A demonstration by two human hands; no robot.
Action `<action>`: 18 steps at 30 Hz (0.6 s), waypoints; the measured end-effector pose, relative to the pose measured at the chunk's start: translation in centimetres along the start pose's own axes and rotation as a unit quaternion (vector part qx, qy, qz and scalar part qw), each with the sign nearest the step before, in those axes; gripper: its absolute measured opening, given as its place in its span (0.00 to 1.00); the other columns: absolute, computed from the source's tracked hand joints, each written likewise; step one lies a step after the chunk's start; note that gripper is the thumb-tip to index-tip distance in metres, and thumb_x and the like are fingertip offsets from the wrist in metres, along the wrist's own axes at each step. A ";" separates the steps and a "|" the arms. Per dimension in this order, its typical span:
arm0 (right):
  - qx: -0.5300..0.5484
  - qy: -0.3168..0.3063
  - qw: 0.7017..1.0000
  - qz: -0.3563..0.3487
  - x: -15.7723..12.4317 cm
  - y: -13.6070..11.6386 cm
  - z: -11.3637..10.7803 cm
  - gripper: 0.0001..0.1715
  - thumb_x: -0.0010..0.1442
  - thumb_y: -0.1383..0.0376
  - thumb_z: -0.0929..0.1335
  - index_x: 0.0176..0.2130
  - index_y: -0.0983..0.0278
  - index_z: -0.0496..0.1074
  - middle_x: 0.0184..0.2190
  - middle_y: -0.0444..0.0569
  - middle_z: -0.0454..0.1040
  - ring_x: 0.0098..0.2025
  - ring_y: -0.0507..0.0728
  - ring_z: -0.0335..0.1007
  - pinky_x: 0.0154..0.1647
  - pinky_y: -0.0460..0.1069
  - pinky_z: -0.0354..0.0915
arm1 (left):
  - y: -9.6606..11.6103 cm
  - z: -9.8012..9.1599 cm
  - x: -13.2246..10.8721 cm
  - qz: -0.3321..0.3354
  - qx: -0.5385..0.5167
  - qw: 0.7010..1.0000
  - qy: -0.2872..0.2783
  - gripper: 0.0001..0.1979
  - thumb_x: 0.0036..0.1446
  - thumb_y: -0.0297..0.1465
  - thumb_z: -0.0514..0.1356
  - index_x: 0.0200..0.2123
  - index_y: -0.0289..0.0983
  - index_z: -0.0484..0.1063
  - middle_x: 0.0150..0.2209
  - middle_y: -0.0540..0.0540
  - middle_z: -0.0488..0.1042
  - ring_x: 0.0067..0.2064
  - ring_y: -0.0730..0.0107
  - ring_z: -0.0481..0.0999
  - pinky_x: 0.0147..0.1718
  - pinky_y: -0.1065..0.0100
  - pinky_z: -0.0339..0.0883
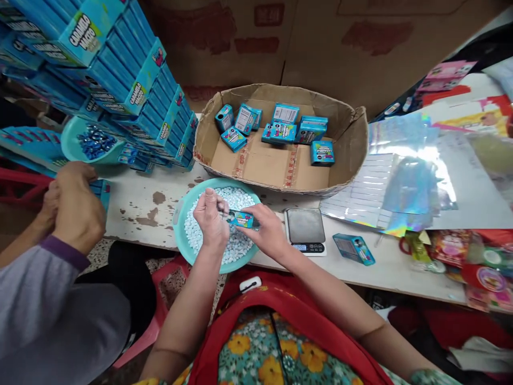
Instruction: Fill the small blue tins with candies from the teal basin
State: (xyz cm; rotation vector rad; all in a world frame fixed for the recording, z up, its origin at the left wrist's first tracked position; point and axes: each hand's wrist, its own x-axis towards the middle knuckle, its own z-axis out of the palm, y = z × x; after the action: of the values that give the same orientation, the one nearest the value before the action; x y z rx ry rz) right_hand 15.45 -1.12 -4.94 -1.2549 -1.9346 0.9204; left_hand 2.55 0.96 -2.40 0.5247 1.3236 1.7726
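On a worn white tabletop (128, 214), a round turquoise plastic basin (224, 268) of white pieces (236, 248) is set; above it, a small blue cardboard box (241, 219) is gripped by the right hand (264, 231); the left hand (211, 220), contents unclear, is curled at the box's left end.

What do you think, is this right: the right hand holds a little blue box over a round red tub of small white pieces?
Not quite: the round tub is turquoise, not red, as the head view shows. The right hand does hold a little blue box over the small white pieces.
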 end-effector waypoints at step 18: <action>0.121 0.064 0.988 0.071 -3.2 1.9 -5.1 0.20 0.50 0.61 0.74 0.44 0.60 0.72 0.41 0.48 0.73 0.44 0.56 0.70 0.46 0.50 0.66 | -0.8 -2.6 1.7 -0.065 0.157 0.984 -0.057 0.19 0.52 0.46 0.60 0.24 0.36 0.64 0.20 0.53 0.60 0.21 0.77 0.62 0.19 0.76 0.56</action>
State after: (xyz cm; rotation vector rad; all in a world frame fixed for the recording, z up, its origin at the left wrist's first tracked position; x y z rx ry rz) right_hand 21.59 -2.47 -4.17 -1.2862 -1.5971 1.0836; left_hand 0.01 0.92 -4.30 0.6859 1.5279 1.4148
